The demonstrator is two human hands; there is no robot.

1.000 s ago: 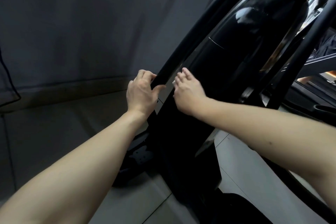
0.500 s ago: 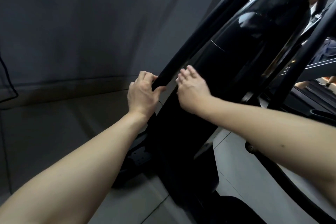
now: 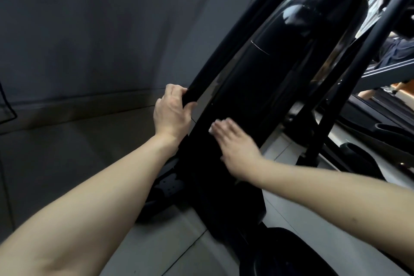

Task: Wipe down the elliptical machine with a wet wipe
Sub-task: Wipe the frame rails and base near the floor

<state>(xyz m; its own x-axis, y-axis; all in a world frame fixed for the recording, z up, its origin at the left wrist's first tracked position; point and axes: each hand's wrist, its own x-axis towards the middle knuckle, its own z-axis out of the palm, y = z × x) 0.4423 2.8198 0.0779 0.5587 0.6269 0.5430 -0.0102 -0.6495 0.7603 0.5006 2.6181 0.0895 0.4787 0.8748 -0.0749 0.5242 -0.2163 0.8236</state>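
midway, i judge: my left hand (image 3: 172,116) curls round the bar (image 3: 215,56); at its 4 o'clock my right hand (image 3: 237,148) presses a wipe (image 3: 211,129) flat-fingered on the column (image 3: 268,87).

This is looking like a gym or a workout room. A black elliptical machine (image 3: 257,101), with a glossy housing and slanting tubular bars, is standing on a pale tiled floor (image 3: 174,244) close to a dark grey wall (image 3: 89,29) with a skirting board (image 3: 78,107). More dark framed equipment (image 3: 380,74) is showing behind it at the right.
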